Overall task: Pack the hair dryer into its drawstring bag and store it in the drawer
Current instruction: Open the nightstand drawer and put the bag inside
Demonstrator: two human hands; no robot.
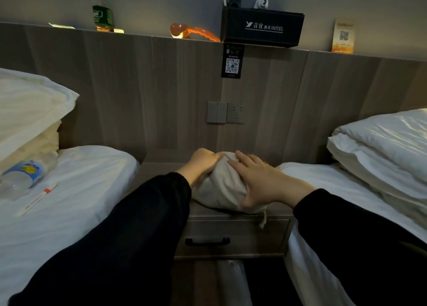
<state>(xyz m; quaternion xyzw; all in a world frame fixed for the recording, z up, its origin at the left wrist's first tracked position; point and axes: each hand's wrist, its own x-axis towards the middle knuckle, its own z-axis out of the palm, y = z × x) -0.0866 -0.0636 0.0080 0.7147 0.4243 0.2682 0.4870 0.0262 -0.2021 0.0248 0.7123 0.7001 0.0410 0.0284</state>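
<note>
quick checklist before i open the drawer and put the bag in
1. Beige cloth drawstring bag rests on the wooden nightstand top: ok.
2. Bag gripped: left hand clutches it, right hand lies flat on it: ok.
3. Hair dryer fully inside: cannot tell.
4. Bag mouth cinched: cannot tell; white cord dangles over the front edge.
5. Drawer open: not ok, shut.
6. Black handle unobstructed: ok.

Nightstand tabletop [161, 167] between two beds: cream drawstring bag [221, 185] lies on it, cord over front edge.
</note>
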